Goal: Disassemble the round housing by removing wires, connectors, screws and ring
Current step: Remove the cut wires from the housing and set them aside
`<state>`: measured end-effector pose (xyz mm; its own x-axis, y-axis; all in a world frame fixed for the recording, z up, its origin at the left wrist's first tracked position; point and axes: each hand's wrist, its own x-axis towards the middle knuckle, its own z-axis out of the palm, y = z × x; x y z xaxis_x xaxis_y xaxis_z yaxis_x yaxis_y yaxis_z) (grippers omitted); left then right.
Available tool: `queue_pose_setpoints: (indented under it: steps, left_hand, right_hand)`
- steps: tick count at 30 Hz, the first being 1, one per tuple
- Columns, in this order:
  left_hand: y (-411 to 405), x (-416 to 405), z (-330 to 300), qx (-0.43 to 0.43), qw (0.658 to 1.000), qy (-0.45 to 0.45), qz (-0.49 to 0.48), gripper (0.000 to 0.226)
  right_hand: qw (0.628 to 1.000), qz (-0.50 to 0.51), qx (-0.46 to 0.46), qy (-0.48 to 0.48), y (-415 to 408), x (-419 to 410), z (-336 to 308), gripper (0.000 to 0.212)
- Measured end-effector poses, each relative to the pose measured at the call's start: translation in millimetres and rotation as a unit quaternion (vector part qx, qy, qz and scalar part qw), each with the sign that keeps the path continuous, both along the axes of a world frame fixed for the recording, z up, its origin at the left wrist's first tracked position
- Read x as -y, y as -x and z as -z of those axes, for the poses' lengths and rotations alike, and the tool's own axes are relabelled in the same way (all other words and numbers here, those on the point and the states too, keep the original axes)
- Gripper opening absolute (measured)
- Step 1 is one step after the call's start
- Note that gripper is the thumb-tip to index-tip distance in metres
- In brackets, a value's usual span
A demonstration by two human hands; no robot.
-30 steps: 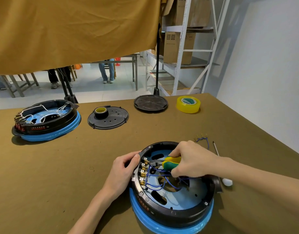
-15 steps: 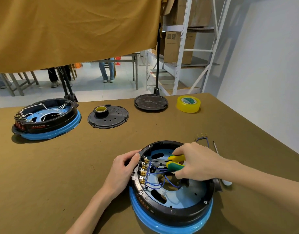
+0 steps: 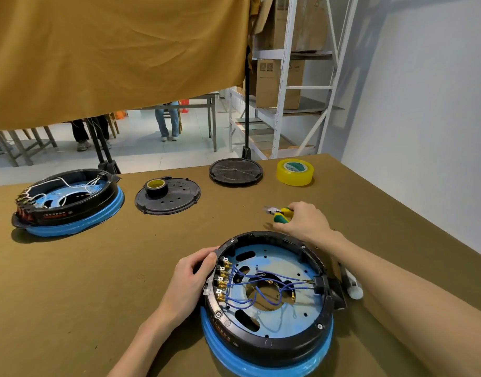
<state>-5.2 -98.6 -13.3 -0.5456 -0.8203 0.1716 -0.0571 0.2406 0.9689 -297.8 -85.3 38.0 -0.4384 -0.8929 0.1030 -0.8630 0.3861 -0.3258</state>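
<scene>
- Brown table (image 3: 70, 295) carries the round housing (image 3: 269, 346).
- My left hand (image 3: 190, 278) grips its rim.
- My right hand (image 3: 304, 221) holds pliers (image 3: 281, 213) beyond it.

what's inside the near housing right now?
Inside the near housing: blue wires running from brass terminals on the left wall, over a blue plate with slots and a central hole. What lies under the plate is hidden.
</scene>
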Motion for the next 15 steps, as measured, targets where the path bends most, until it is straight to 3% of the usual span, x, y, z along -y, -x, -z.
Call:
queue_pose_setpoints:
  steps: [3, 5, 8, 10, 13, 15]
  left_hand:
    - [-0.2, -0.5, -0.2, 0.000, 1.000, 0.002, -0.001, 0.027]
    - [-0.8, 0.3, 0.0, -0.001, 1.000, 0.001, -0.001, 0.028]
    - [-1.3, 2.1, 1.6, -0.006, 1.000, -0.004, 0.002, 0.028]
    - [-0.9, 3.1, 2.3, -0.008, 1.000, -0.007, 0.005, 0.028]
    - [-0.1, 3.7, 2.3, -0.014, 1.000, -0.005, 0.004, 0.028]
    - [-0.2, 3.4, 2.4, -0.017, 1.000, -0.004, 0.007, 0.029]
  right_hand:
    - [0.997, -0.034, 0.004, -0.074, -0.4, 18.5, 11.8, 0.058]
    - [0.996, -0.043, 0.032, -0.066, -3.7, 21.8, 13.7, 0.055]
    - [0.989, -0.036, 0.060, 0.130, -13.7, 11.5, 0.6, 0.022]
    - [0.963, -0.097, 0.113, 0.223, -34.9, -6.0, -14.2, 0.009]
    - [0.951, -0.247, 0.131, 0.133, -78.4, -32.1, -23.6, 0.012]
    - [0.953, -0.273, 0.122, 0.058, -98.3, -41.4, -20.8, 0.016]
